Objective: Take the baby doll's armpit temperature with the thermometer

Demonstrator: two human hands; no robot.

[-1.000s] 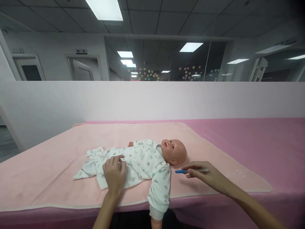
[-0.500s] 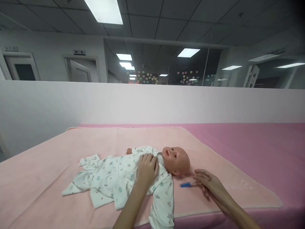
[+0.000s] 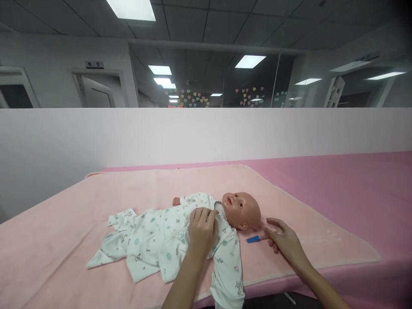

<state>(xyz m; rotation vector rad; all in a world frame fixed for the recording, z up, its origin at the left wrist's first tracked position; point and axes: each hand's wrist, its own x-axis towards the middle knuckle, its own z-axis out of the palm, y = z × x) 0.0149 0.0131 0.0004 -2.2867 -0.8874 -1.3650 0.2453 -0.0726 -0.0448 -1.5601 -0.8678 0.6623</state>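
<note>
Peach and wide, the blanket (image 3: 61, 231) spreads from the far left across much of the pink table (image 3: 347, 184), before a white partition (image 3: 206, 133). On it the doll (image 3: 178, 225) lies on its back, its trouser legs to the left, in a white suit (image 3: 144, 238) printed with small figures. The left hand (image 3: 202, 225) rests on the doll's chest near the collar, unclenched, its fingers lightly bent. The near sleeve (image 3: 227, 266) stretches towards the near edge of the table. Next comes the bald head (image 3: 243, 210), and just beside it, on the near side, the blue-ended stick (image 3: 253, 239). Its thin shaft runs to the right hand (image 3: 283, 238), whose fingers curve; whether they grip it, I cannot tell.
</note>
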